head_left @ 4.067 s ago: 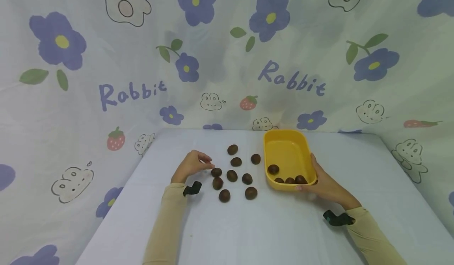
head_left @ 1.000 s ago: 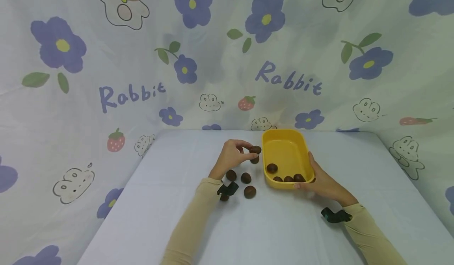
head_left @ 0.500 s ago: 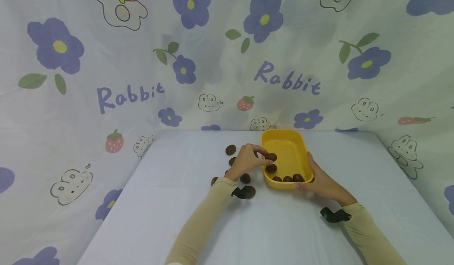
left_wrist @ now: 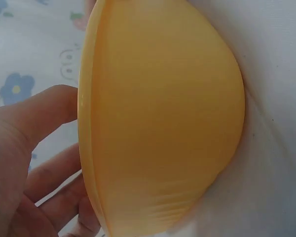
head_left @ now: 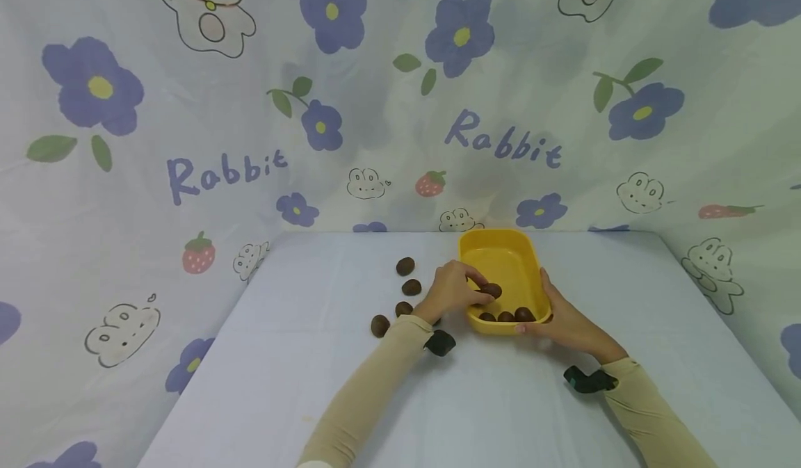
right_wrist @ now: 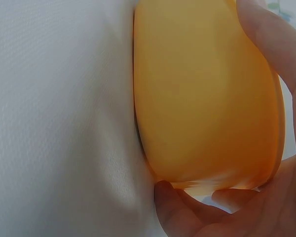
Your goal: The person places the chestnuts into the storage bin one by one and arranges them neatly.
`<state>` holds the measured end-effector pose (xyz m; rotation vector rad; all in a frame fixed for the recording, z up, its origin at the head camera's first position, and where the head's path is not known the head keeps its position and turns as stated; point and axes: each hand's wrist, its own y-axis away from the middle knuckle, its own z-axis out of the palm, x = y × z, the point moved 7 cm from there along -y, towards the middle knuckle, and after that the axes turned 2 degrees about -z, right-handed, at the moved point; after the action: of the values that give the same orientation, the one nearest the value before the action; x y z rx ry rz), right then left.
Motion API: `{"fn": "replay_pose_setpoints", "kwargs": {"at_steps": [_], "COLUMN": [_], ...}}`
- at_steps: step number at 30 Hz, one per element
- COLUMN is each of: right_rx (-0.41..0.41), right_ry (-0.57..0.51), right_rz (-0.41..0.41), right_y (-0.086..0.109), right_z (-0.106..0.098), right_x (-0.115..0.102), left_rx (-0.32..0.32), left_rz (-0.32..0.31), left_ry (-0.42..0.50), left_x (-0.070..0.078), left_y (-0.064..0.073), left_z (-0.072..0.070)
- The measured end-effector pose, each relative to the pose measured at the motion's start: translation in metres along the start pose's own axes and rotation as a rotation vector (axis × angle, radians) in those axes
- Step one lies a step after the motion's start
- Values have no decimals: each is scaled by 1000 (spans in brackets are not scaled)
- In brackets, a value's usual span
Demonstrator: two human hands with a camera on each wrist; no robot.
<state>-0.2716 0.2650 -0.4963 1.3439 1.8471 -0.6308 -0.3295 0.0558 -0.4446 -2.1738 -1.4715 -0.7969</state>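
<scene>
In the head view my left hand (head_left: 453, 291) reaches over the left rim of a yellow box (head_left: 500, 238). Thumb and fingers pinch a brown, egg-shaped, nut-like piece (head_left: 491, 291) low inside it. My right hand (head_left: 572, 322) grips the box at its front right corner, thumb at the front rim. Along the inner front wall sit more brown pieces (head_left: 505, 317). The left wrist view has the outer wall of the box (left_wrist: 163, 108) covering the fingertips and the pinched piece. In the right wrist view, thumb and fingers curl round the box (right_wrist: 207, 98).
Several loose brown pieces (head_left: 405, 266) lie on the white table (head_left: 500, 398) left of the box, some partly or wholly behind the left forearm (head_left: 369, 391). A patterned cloth (head_left: 388, 134) hangs behind the table's far edge.
My left hand has picked a brown piece off the table, carried it rightward over the rim and lowered it into the box. The right hand has kept its grip on the box.
</scene>
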Motion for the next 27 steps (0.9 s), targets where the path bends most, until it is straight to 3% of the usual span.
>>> {"fn": "replay_pose_setpoints", "kwargs": {"at_steps": [10,19,27], "right_rx": [5,6,4], "right_ry": [-7,-25,-1], "right_rz": [-15,1,4], "right_y": [0,-1,-1], "right_z": [0,4,1], "right_x": [-2,1,3], "left_rx": [4,-14,6], "left_rz": [35,56,100], "left_ry": [-227,-326,-203], "left_x": [8,10,14], "left_y": [-3,-2,0], "left_z": [11,24,15]}}
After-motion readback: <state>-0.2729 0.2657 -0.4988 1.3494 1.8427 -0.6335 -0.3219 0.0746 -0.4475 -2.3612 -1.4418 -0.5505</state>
